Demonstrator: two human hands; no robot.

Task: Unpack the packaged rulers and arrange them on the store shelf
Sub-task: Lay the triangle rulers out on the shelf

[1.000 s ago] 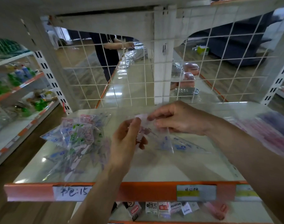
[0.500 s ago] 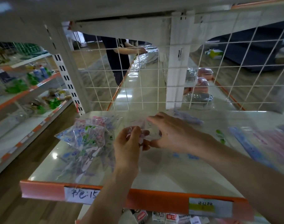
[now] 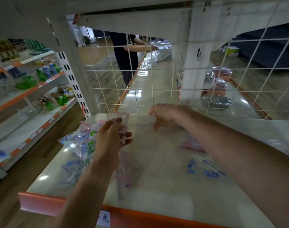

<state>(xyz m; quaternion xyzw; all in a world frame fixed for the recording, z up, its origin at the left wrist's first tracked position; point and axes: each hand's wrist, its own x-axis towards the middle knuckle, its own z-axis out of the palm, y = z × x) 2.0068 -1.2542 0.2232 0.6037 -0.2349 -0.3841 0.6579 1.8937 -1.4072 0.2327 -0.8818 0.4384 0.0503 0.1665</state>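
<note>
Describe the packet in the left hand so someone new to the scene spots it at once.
Find the white shelf with the orange front edge. Near its back left, beside the pile of blue and green printed packets, the left hand pinches one small packet. It alone is held up off the shelf, clear with pink print; the rest lie flat.

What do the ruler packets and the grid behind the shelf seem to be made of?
The ruler packets: probably thin clear plastic film, glossy; the prints inside show through and the surfaces crinkle and catch glare. The grid: likely metal wire coated white, matte; thin straight bars crossing in squares.
</note>
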